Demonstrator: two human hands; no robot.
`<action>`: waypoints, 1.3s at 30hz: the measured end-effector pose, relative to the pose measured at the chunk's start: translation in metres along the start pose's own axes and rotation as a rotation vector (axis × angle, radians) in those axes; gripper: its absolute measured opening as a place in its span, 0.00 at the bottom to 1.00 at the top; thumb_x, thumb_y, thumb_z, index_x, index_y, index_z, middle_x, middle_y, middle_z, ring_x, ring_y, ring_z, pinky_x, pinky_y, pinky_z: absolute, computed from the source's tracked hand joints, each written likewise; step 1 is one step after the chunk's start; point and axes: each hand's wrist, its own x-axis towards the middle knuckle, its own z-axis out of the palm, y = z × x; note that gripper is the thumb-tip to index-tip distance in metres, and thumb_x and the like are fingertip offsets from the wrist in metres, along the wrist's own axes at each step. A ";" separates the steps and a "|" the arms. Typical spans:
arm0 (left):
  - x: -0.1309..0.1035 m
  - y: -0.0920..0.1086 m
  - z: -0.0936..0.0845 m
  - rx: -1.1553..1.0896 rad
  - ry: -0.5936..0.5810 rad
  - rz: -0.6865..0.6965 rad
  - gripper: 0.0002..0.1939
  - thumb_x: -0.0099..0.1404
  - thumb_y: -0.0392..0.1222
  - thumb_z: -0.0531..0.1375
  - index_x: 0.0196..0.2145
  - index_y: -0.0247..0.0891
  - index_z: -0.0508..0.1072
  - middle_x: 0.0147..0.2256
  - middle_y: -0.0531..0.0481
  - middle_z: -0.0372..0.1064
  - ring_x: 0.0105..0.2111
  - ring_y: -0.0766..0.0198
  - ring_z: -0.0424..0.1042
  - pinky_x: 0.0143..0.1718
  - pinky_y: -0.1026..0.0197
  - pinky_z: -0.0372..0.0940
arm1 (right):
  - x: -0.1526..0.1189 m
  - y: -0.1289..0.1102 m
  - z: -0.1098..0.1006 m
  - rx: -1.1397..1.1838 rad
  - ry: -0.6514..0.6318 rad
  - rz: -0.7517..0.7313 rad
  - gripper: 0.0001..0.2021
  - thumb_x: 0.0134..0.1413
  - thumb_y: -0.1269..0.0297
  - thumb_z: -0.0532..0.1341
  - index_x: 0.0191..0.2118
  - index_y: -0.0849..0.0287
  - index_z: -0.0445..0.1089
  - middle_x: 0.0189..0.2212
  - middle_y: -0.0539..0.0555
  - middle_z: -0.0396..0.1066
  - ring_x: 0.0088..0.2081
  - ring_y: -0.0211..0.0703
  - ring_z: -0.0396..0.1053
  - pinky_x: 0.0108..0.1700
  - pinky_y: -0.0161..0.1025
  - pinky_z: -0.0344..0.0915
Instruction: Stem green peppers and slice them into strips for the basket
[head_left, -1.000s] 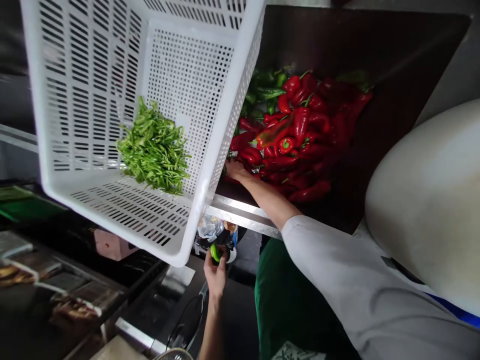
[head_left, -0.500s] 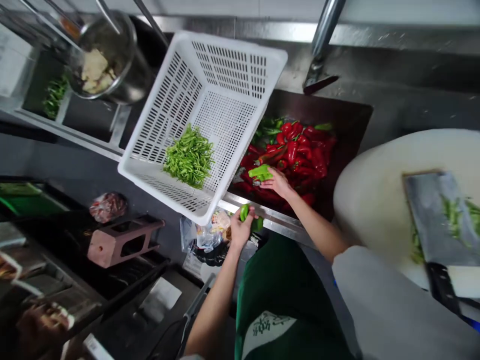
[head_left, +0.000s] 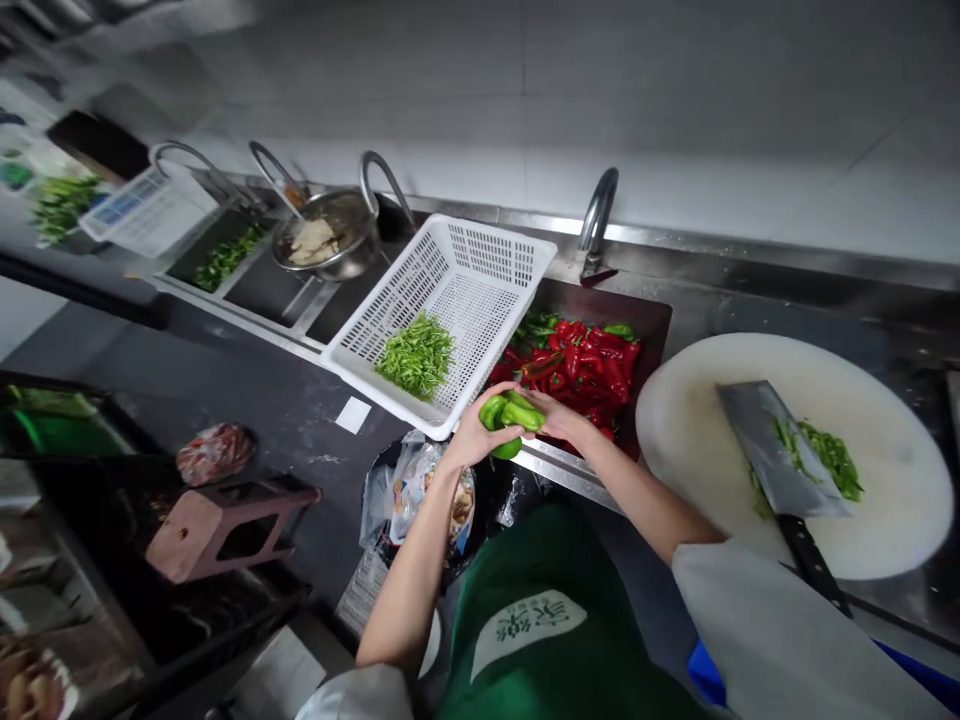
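Note:
My left hand (head_left: 472, 432) is closed around green peppers (head_left: 506, 412), in front of the sink's front edge. My right hand (head_left: 556, 415) meets it from the right, its fingers on the same bunch of green peppers; which pepper each hand bears is partly hidden. Just behind, red peppers (head_left: 581, 365) with a few green ones fill the sink basin (head_left: 656, 320). To the left, a white perforated basket (head_left: 480, 300) sits tilted across the sink, with cut green pepper strips (head_left: 416, 358) at its near end.
A round white cutting board (head_left: 682, 440) on the right bears a cleaver (head_left: 772, 435) and cut green pieces (head_left: 831, 460). A faucet (head_left: 598, 215) rises behind the basin. Below the basket stands a lined waste bin (head_left: 435, 490); a pink stool (head_left: 225, 530) is at lower left.
My right hand has come from over the red peppers to my left hand, bringing a green pepper. The two hands are now together. The camera view has tilted upward.

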 end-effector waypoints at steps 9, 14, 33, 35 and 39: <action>-0.159 0.001 -0.104 0.091 0.730 -0.017 0.29 0.47 0.48 0.72 0.45 0.33 0.76 0.41 0.43 0.76 0.39 0.57 0.74 0.44 0.59 0.69 | -0.008 0.001 0.156 -0.730 -0.393 -0.147 0.20 0.53 0.44 0.63 0.31 0.60 0.72 0.23 0.50 0.72 0.23 0.37 0.69 0.24 0.32 0.65; -0.221 -0.004 -0.140 0.024 0.678 -0.072 0.26 0.44 0.45 0.74 0.41 0.32 0.79 0.39 0.41 0.77 0.37 0.56 0.75 0.40 0.59 0.69 | -0.011 0.026 0.236 -1.331 -0.464 -0.503 0.15 0.53 0.50 0.64 0.30 0.58 0.75 0.29 0.54 0.77 0.34 0.44 0.73 0.34 0.34 0.60; -0.274 -0.057 -0.180 -0.454 1.039 0.121 0.32 0.35 0.43 0.77 0.40 0.30 0.78 0.34 0.44 0.77 0.33 0.57 0.76 0.36 0.61 0.69 | -0.002 0.092 0.311 -1.437 -0.214 -0.437 0.12 0.55 0.59 0.61 0.26 0.59 0.73 0.24 0.55 0.75 0.26 0.40 0.68 0.28 0.35 0.50; -0.274 -0.060 -0.182 -0.411 1.010 0.118 0.30 0.36 0.42 0.77 0.39 0.30 0.78 0.34 0.44 0.78 0.31 0.59 0.75 0.34 0.62 0.68 | -0.001 0.092 0.308 -1.449 -0.220 -0.406 0.12 0.54 0.60 0.61 0.23 0.59 0.71 0.21 0.54 0.73 0.25 0.39 0.66 0.28 0.35 0.49; -0.271 -0.062 -0.182 -0.429 0.971 0.102 0.28 0.37 0.42 0.76 0.38 0.31 0.79 0.32 0.47 0.77 0.28 0.62 0.74 0.31 0.64 0.67 | 0.001 0.103 0.308 -1.375 -0.217 -0.437 0.13 0.53 0.64 0.59 0.19 0.58 0.68 0.18 0.51 0.70 0.22 0.37 0.62 0.27 0.35 0.48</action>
